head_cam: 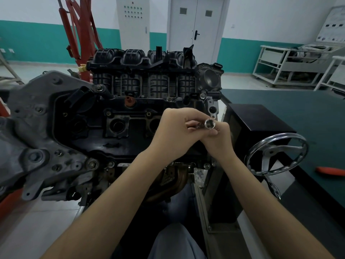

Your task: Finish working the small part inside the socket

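Chrome socket sits between both hands, open end up toward the camera, w/ a short metal piece, maybe a bolt or an extension, sticking out of it to the left. The right hand has its fingers curled round the socket from below; the left hand pinches the metal piece w/ fingertips. Both are held in the air over the right end of the black valve cover, not touching the engine.

Judging from this, the work is at an early or middle step: coil wells in the cover stand open, but the intake manifold is on and several bolts remain in place.

Free room is approx. only to the right: the green bench has open surface, but the chrome handwheel and a black box stand near the right wrist. An orange tool lies at the bench's near-right edge.
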### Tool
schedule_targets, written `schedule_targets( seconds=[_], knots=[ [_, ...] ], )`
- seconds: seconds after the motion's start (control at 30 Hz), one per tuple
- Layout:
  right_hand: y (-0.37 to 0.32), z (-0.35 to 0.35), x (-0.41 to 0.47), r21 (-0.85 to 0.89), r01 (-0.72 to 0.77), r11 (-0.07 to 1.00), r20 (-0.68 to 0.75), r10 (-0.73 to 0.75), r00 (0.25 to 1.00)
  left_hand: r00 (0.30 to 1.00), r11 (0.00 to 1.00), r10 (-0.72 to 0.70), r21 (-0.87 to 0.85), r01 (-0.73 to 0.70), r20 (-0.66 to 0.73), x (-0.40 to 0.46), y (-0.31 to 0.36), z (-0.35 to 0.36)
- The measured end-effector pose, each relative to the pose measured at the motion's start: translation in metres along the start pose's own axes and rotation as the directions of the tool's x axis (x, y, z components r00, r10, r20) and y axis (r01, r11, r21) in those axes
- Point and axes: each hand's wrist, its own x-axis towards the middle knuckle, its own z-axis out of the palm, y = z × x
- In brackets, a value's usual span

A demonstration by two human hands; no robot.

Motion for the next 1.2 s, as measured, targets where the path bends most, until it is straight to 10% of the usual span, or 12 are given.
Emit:
schedule_targets(
  seconds=[0.27, 1.2],
  knots=[
    [0.004, -0.002, 0.0, 0.03, -0.063, 0.998, 0.012, 0.063, 0.998, 0.994, 0.983, 0.016, -0.185, 0.004, 0.106, 0.0, -0.001, -0.004],
    [-0.015, -0.001, 0.0, -0.003, -0.04, 0.999, 0.027, 0.04, 0.999, 0.999, 0.999, 0.045, 0.019, -0.045, 0.016, 0.0, -0.002, 0.003]
  ],
)
